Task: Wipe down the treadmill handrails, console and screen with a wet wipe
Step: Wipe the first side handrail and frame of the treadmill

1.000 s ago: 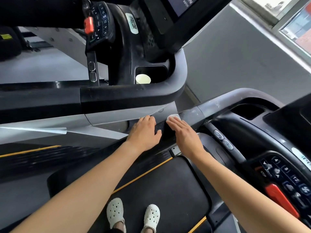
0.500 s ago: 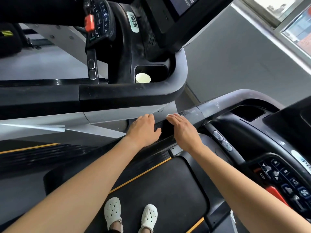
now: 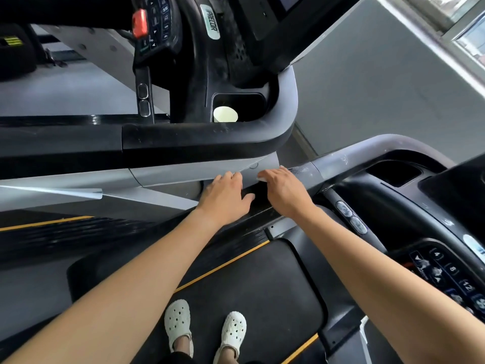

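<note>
White wet wipe (image 3: 262, 178): only a sliver shows, pinned under the fingertips of my right hand (image 3: 284, 191) on the black padded handrail (image 3: 258, 194) of the treadmill I'm standing on. Right hand is pressed flat over the wipe, not clenched. Left hand (image 3: 227, 198) is released, palm down on the same rail just beside it, holding nothing.

Progress, my read: early. I'm on the left-side rail section. The grey curved rail bend (image 3: 367, 151) ahead shows white scuffs, looks undone. The black keypad console (image 3: 451, 274) at lower right shows smudges, so I'd call it untouched. This machine's screen is out of frame, can't tell.

Containers: the neighbouring treadmill's black cup-holder recess (image 3: 252, 101) holds one pale paper cup (image 3: 225, 114), contents not visible. My machine's black console pocket (image 3: 393, 172) looks empty.
</note>
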